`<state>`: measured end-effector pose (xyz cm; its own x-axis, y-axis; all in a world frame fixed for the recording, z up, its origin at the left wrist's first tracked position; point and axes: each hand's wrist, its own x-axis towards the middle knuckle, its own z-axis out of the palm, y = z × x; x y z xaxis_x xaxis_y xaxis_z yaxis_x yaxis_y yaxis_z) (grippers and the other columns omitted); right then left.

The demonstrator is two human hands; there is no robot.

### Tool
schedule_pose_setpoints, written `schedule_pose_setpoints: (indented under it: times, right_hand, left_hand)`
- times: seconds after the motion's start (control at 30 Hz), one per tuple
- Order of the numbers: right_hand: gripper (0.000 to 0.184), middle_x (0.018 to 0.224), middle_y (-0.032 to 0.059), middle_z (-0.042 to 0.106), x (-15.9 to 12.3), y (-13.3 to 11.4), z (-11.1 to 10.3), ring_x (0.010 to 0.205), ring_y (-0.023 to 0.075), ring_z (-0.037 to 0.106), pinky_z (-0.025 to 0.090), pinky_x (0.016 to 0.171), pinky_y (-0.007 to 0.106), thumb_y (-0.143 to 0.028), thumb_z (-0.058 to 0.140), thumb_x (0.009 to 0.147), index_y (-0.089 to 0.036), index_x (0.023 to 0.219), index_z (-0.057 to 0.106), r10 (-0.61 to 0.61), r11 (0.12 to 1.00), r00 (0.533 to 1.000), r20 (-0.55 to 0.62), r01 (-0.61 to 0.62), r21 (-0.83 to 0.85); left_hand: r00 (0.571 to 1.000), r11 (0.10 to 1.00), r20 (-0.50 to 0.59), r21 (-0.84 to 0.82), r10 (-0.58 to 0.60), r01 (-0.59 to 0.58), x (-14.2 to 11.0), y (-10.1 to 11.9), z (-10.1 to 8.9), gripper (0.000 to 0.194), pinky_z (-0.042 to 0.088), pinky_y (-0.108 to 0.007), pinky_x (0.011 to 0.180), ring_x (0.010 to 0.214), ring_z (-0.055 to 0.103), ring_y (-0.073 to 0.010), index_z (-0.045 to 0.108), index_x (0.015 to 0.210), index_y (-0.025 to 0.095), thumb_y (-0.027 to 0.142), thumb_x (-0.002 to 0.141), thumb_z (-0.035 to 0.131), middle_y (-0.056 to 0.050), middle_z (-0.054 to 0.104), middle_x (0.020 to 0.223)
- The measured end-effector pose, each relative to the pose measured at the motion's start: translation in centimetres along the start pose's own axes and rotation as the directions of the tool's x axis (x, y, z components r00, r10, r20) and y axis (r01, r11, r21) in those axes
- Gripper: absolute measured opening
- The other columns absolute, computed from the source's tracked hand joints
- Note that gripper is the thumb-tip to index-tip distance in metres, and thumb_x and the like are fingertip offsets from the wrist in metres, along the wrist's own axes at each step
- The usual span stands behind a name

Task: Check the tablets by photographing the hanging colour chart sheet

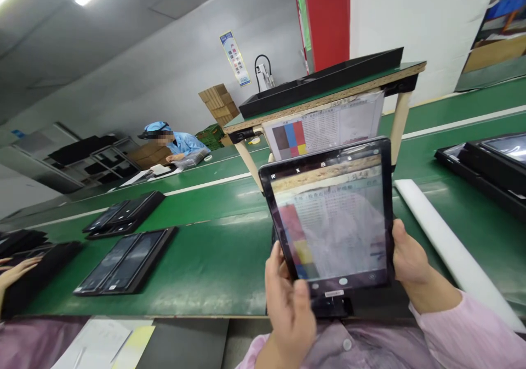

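A black tablet (332,226) is held upright and slightly tilted in front of me, its screen showing a live camera picture of a printed chart. My left hand (287,303) grips its lower left edge, thumb near the front. At the lower right edge, my right hand (415,259) closes round the frame, its fingers hidden behind. Beyond the tablet hangs the printed chart (324,125) with colour blocks and lines of text, fixed under a small raised shelf (329,92). Below the tablet lies a dark object, mostly hidden.
Black trays with tablets (125,262) lie on the green bench (213,270) to the left; stacked trays (489,166) sit at right. A white foam strip (456,248) lies beside my right arm. Another person's hand (18,270) touches a tray at far left. A co-worker (184,144) sits across.
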<state>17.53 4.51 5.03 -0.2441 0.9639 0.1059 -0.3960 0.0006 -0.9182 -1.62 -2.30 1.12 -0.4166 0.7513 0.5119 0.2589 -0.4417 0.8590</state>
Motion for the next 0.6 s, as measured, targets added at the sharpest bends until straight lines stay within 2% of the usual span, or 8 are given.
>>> schedule_pose_setpoints:
  times: [0.07, 0.1, 0.17, 0.27, 0.33, 0.4, 0.5, 0.6]
  right_hand:
    - [0.07, 0.102, 0.0067, 0.073, -0.6, 0.5, -0.1, 0.127, 0.0325, 0.054, 0.052, 0.104, 0.048, -0.093, 0.053, 0.069, -0.029, 0.086, 0.076, 0.007, 1.0, 1.0, 0.021, -0.008, 0.029]
    - [0.071, 0.107, 0.0074, 0.072, -0.9, 0.6, -0.1, 0.127, 0.0324, 0.054, 0.051, 0.104, 0.048, -0.09, 0.052, 0.074, -0.027, 0.096, 0.076, 0.013, 0.999, 0.999, 0.049, -0.015, 0.042]
    - [0.072, 0.126, 0.0083, 0.065, -1.6, 0.4, -0.1, 0.133, 0.0311, 0.049, 0.049, 0.106, 0.048, -0.082, 0.048, 0.085, -0.025, 0.123, 0.069, -0.016, 0.999, 0.995, 0.102, 0.013, 0.029]
    - [0.064, 0.157, 0.0021, 0.033, -2.4, -0.8, -0.3, 0.145, 0.025, 0.028, 0.033, 0.119, 0.042, -0.064, 0.039, 0.099, -0.03, 0.154, 0.036, -0.239, 0.956, 0.962, 0.128, 0.257, -0.144]
    - [0.059, 0.161, -0.0038, 0.017, -2.4, -2.0, -0.6, 0.148, 0.0211, 0.018, 0.021, 0.123, 0.039, -0.053, 0.034, 0.104, -0.036, 0.158, 0.018, -0.408, 0.835, 0.893, 0.188, 0.449, -0.318]
    - [0.057, 0.161, -0.0046, 0.015, -2.2, -3.1, -1.2, 0.148, 0.0199, 0.016, 0.02, 0.123, 0.038, -0.046, 0.03, 0.106, -0.035, 0.158, 0.01, -0.479, 0.695, 0.834, 0.274, 0.551, -0.461]
    - [0.06, 0.161, -0.0015, 0.014, -1.7, -4.2, -2.4, 0.147, 0.0216, 0.017, 0.027, 0.121, 0.037, -0.044, 0.028, 0.107, -0.029, 0.159, 0.003, -0.489, 0.558, 0.816, 0.309, 0.565, -0.608]
    - [0.061, 0.16, -0.002, 0.016, -1.6, -4.3, -3.7, 0.146, 0.0225, 0.022, 0.032, 0.119, 0.037, -0.042, 0.031, 0.106, -0.03, 0.159, 0.003, -0.476, 0.523, 0.838, 0.267, 0.514, -0.68]
  left_hand:
    - [0.973, 0.939, -0.042, -0.275, -0.228, 0.208, 0.9, -0.4, -0.5, 0.044, 0.057, -0.032, 0.088, 0.107, 0.067, -0.023, 0.066, 0.124, 0.027, 0.052, 0.087, 0.064, -0.009, 0.068, 0.123]
    - [0.941, 0.873, -0.005, -0.375, -0.339, 0.312, 1.4, -0.6, -0.8, 0.039, 0.058, -0.03, 0.083, 0.102, 0.07, -0.0213, 0.071, 0.116, 0.03, 0.052, 0.084, 0.068, -0.006, 0.072, 0.117]
    - [0.866, 0.722, 0.159, -0.493, -0.474, 0.486, 2.3, -0.8, -1.1, 0.036, 0.06, -0.032, 0.082, 0.099, 0.071, -0.0222, 0.074, 0.109, 0.035, 0.052, 0.078, 0.075, -0.003, 0.075, 0.113]
    - [0.783, 0.557, 0.349, -0.558, -0.515, 0.615, 2.8, -0.9, -0.9, 0.04, 0.058, -0.04, 0.091, 0.109, 0.07, -0.0258, 0.071, 0.118, 0.04, 0.051, 0.079, 0.074, -0.003, 0.072, 0.123]
    - [0.756, 0.504, 0.366, -0.579, -0.542, 0.641, 2.6, -1.0, -0.4, 0.04, 0.055, -0.041, 0.096, 0.112, 0.068, -0.0256, 0.07, 0.12, 0.042, 0.049, 0.081, 0.072, -0.002, 0.071, 0.125]
    - [0.73, 0.474, 0.366, -0.577, -0.577, 0.665, 2.2, -1.4, 0.1, 0.038, 0.054, -0.041, 0.098, 0.113, 0.068, -0.0254, 0.071, 0.118, 0.043, 0.048, 0.081, 0.073, -0.001, 0.072, 0.124]
    - [0.683, 0.446, 0.384, -0.544, -0.621, 0.711, 1.4, -2.1, 0.3, 0.036, 0.054, -0.041, 0.099, 0.116, 0.067, -0.0259, 0.072, 0.115, 0.043, 0.048, 0.08, 0.074, 0.0, 0.072, 0.124]
    - [0.639, 0.427, 0.428, -0.493, -0.639, 0.758, 0.7, -2.4, 0.7, 0.04, 0.051, -0.044, 0.102, 0.117, 0.066, -0.0276, 0.07, 0.121, 0.041, 0.049, 0.081, 0.073, -0.002, 0.072, 0.125]
